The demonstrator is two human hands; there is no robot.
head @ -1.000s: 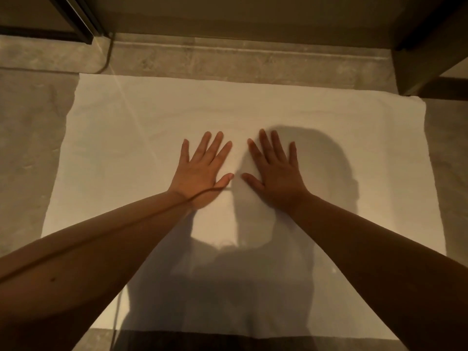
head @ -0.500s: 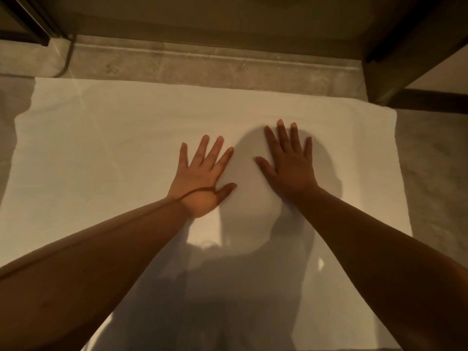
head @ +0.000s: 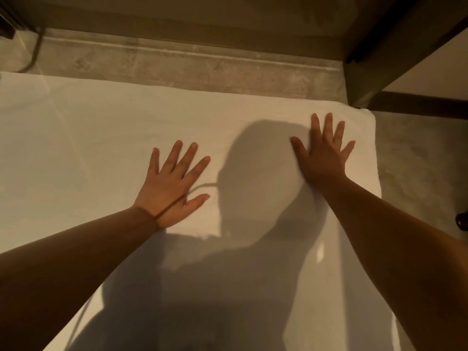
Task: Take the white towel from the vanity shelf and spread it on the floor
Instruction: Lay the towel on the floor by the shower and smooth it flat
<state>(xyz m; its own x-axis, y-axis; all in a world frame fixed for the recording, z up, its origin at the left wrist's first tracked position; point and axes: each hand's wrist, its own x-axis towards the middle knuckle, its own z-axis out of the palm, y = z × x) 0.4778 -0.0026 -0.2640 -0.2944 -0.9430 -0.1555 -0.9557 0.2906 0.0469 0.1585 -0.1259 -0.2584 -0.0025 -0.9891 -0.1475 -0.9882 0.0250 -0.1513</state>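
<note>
The white towel (head: 106,138) lies flat and unfolded on the stone floor, filling most of the view. My left hand (head: 172,186) rests palm down near its middle, fingers spread. My right hand (head: 324,155) presses flat on the towel close to its far right corner, fingers spread too. Neither hand holds anything. My shadow darkens the towel between and below my arms. The towel's left edge and near edge run out of frame.
A raised stone threshold (head: 192,64) runs along the towel's far edge. A dark wooden frame post (head: 395,46) stands at the far right corner. Bare grey floor (head: 415,168) lies right of the towel, with a small dark object (head: 462,220) at the frame edge.
My right hand has slid to the right and away from me, toward the towel's far right corner. My left hand stays near the middle. The view has shifted right.
</note>
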